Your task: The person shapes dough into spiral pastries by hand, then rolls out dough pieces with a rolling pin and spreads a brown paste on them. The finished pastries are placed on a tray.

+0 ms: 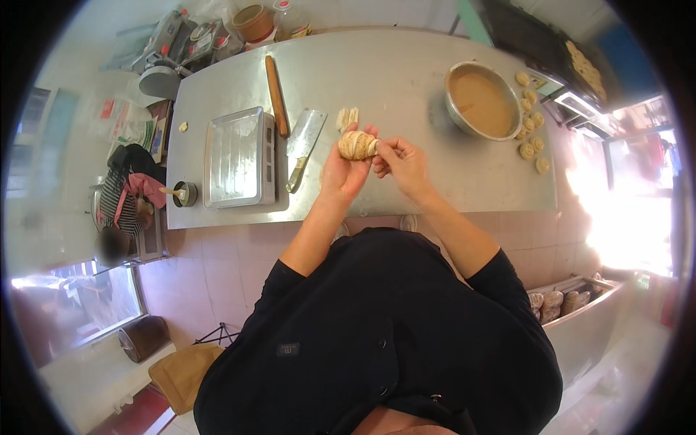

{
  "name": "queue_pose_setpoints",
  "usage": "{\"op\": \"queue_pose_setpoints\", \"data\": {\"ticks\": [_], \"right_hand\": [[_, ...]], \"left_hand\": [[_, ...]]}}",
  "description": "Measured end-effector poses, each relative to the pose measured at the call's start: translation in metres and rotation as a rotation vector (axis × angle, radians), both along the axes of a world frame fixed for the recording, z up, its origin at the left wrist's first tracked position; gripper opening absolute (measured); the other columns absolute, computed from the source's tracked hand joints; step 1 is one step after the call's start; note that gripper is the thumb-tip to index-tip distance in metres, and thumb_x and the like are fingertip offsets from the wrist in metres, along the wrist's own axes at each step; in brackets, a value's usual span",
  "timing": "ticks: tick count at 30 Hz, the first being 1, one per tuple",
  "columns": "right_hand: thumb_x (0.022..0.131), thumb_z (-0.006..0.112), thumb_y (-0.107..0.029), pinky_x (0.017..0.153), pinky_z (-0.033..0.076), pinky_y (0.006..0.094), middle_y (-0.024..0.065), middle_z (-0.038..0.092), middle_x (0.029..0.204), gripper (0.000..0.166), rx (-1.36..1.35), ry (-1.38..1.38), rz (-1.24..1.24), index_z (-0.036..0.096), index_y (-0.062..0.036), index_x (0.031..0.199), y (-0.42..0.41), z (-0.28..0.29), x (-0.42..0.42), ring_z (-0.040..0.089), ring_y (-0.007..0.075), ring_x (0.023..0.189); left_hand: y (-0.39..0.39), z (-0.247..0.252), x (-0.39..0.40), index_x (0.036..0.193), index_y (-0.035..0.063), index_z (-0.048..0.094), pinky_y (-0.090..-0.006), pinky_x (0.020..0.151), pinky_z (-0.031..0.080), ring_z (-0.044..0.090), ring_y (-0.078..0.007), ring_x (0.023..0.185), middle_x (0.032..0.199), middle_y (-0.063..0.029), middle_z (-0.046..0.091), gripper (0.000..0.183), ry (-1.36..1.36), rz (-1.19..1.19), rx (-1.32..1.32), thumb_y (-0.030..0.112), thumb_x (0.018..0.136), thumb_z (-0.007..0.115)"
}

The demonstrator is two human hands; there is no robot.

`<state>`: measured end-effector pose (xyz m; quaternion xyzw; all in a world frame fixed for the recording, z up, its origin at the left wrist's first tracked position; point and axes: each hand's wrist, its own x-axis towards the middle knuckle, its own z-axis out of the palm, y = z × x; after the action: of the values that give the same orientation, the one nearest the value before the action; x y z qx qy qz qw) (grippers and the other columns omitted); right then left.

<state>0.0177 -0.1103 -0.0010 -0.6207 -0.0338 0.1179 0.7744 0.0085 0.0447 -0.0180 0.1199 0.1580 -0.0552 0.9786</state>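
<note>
A coiled piece of layered dough (356, 145) rests in my left hand (346, 173), palm up, over the near middle of the metal table (391, 81). My right hand (404, 163) pinches the pale, narrow right end of the same dough between thumb and fingers. Just beyond my hands, strips of dough (348, 117) lie on the table. A cleaver (306, 142) lies to the left, its handle towards me, and a wooden rolling pin (276, 97) lies farther left and beyond.
Stacked metal trays (240, 157) and a small tin with a brush (185, 194) occupy the left side. At the right stand a metal bowl of brownish paste (484, 100) and several coiled dough pieces (536, 143). Containers (253, 23) line the far edge.
</note>
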Motion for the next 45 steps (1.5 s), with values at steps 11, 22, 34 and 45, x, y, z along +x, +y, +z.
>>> {"op": "queue_pose_setpoints", "data": {"ticks": [11, 22, 34, 45], "right_hand": [[0.1, 0.071, -0.02, 0.06, 0.05, 0.0262, 0.0043, 0.067, 0.081, 0.018, 0.091, 0.138, -0.054, 0.069, -0.0018, 0.098, 0.025, -0.002, -0.027, 0.06, 0.0101, 0.067], [0.099, 0.066, -0.013, 0.06, 0.045, 0.0258, -0.0001, 0.064, 0.079, 0.014, 0.016, 0.226, 0.021, 0.075, -0.0032, 0.101, -0.087, -0.048, -0.025, 0.054, 0.0084, 0.068], [0.09, 0.071, -0.027, 0.067, 0.052, 0.029, -0.0014, 0.073, 0.084, 0.025, -0.582, 0.275, -0.413, 0.08, -0.0106, 0.106, -0.525, -0.135, 0.149, 0.058, 0.0084, 0.068], [0.087, 0.061, -0.016, 0.08, 0.059, 0.0507, 0.0218, 0.076, 0.092, 0.021, -1.628, 0.064, -0.435, 0.077, -0.0024, 0.084, -0.681, -0.225, 0.317, 0.074, 0.0419, 0.091]], "left_hand": [[0.027, 0.018, -0.008, 0.16, 0.0044, 0.026, -0.0411, 0.1, 0.053, 0.06, -0.0335, 0.126, 0.138, -0.0219, 0.059, 0.064, 0.002, -0.218, 0.307, 0.045, 0.111, 0.038], [-0.1, -0.023, 0.016, 0.165, 0.0122, 0.02, -0.0488, 0.102, 0.054, 0.053, -0.0405, 0.137, 0.157, -0.0236, 0.042, 0.067, -0.216, -0.515, 0.731, 0.05, 0.111, 0.034], [-0.203, -0.074, 0.06, 0.16, -0.0022, 0.022, -0.0454, 0.107, 0.052, 0.06, -0.0364, 0.128, 0.147, -0.0265, 0.05, 0.068, 0.329, -0.458, 1.033, 0.023, 0.106, 0.056], [-0.202, -0.07, 0.017, 0.153, -0.0036, 0.034, -0.0431, 0.101, 0.055, 0.065, -0.0359, 0.12, 0.137, -0.0257, 0.058, 0.055, 0.654, -0.31, 1.05, 0.025, 0.11, 0.051]]}}
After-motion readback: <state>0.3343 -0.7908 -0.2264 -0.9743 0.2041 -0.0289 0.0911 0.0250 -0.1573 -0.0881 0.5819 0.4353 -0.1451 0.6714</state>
